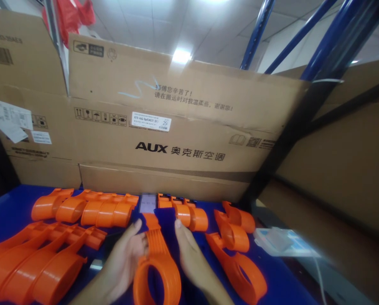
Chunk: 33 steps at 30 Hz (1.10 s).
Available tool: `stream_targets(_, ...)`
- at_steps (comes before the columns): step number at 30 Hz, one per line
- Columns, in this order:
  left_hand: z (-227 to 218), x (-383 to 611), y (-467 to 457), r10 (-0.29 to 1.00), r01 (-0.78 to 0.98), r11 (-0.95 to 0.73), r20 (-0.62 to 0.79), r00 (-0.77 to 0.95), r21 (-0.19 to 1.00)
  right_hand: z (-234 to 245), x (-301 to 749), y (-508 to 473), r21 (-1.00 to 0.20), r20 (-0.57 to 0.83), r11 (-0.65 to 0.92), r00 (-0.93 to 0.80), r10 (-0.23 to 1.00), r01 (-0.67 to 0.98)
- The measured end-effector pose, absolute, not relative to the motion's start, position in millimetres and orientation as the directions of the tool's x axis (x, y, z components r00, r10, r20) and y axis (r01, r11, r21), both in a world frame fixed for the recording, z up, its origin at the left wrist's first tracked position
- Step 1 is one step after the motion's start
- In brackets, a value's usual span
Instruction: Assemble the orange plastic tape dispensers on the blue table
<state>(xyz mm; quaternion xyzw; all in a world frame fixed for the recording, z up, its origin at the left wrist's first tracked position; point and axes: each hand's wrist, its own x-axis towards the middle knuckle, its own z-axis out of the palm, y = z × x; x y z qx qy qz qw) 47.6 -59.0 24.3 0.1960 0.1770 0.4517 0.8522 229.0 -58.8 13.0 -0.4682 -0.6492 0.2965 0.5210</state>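
My left hand (122,262) and my right hand (191,258) press against the two sides of an orange plastic part (157,262) with a ribbed stem and a ring-shaped end. The part lies lengthwise between them on the blue table (11,207), ring toward me. The fingers of both hands are stretched out along its edges, thumbs pointing away from me. Just beyond the stem lies a phone (147,203) with a lit, blurred screen.
Several more orange parts lie in rows at the left (43,258), at the back (90,209) and at the right (237,258). Large cardboard boxes (176,127) wall off the back. A white power strip (281,241) sits at the right beside a blue rack post (323,55).
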Motion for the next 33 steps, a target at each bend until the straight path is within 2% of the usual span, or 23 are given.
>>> stream_targets(3,25.6,48.3,-59.6,0.852,-0.713,0.489,-0.099,0.515,0.502,13.9,226.5,-59.6,-0.916,0.323,0.309,0.015,0.946,0.257)
stream_targets(6,25.7,46.8,-58.6,0.871,-0.732,0.457,-0.085,0.485,0.506,22.9,223.7,-60.6,-0.927,0.334,0.326,0.010,0.943,0.188)
stream_targets(10,18.6,43.9,-57.4,0.939,-0.776,0.302,-0.032,0.342,0.553,39.4,229.3,-59.7,-0.907,0.396,0.398,-0.039,0.917,0.142)
stream_targets(14,11.7,45.6,-59.6,0.989,-0.759,0.083,0.043,0.145,0.646,49.8,241.0,-60.3,-0.821,0.520,0.519,-0.065,0.852,0.239)
stream_targets(17,14.6,49.2,-62.4,0.999,-0.719,-0.007,0.042,0.031,0.694,52.9,245.3,-62.5,-0.760,0.585,0.584,-0.091,0.806,0.286)
stream_targets(20,20.8,51.5,-63.6,1.000,-0.687,-0.027,0.015,-0.023,0.726,53.6,245.4,-63.9,-0.730,0.611,0.617,-0.125,0.782,0.295)
stream_targets(29,23.4,48.4,-61.6,1.000,-0.672,-0.011,-0.011,-0.029,0.741,52.5,243.7,-61.7,-0.711,0.611,0.633,-0.176,0.772,0.306)
stream_targets(33,23.4,50.6,-63.9,0.999,-0.649,-0.039,0.022,-0.035,0.760,52.5,242.4,-62.4,-0.714,0.607,0.631,-0.180,0.774,0.304)
